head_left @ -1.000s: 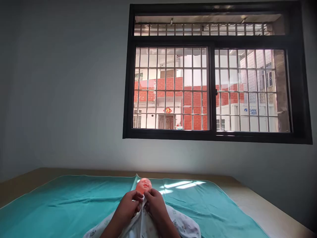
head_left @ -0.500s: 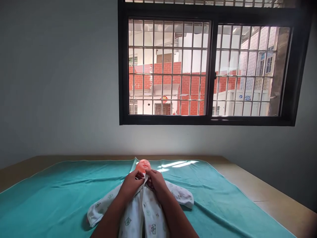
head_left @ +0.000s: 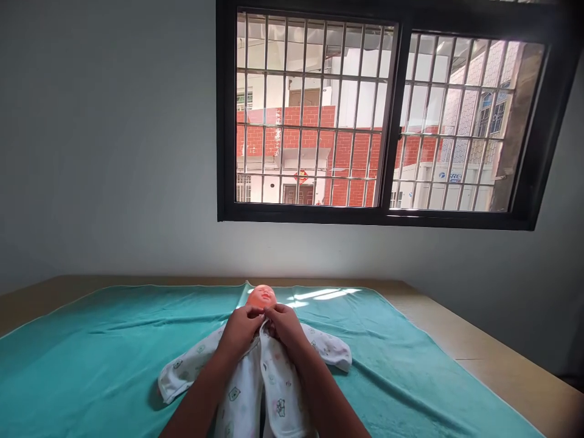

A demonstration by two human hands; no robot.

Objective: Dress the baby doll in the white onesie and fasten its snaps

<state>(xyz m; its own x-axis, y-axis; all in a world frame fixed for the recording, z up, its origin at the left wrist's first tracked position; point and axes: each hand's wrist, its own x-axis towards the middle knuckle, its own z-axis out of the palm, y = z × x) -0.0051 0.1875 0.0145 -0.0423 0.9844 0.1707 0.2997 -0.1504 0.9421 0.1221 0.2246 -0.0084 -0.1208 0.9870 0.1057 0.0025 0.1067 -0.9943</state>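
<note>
A baby doll (head_left: 263, 295) lies on its back, its head toward the wall. It wears a white long-sleeved baby top (head_left: 285, 389) printed with small animals, sleeves spread to both sides. My left hand (head_left: 241, 327) pinches the collar edge just below the doll's chin. Right beside it, my right hand (head_left: 283, 325) grips the other collar edge, and the fingertips of both hands meet. Lower down, the front edges of the top hang apart, with a buttonhole visible on the right flap. The fastening between my fingertips is hidden.
Under the doll a turquoise cloth (head_left: 114, 359) covers most of a wooden table (head_left: 483, 365). Shallow folds run across the cloth. Behind the table stand a grey wall (head_left: 114, 152) and a barred, black-framed window (head_left: 310, 214). Sunlight patches fall near the doll's head.
Both hands have drawn closer together at the collar, and the fingertips now meet. The camera view has shifted and tilted slightly. The doll lies as before.
</note>
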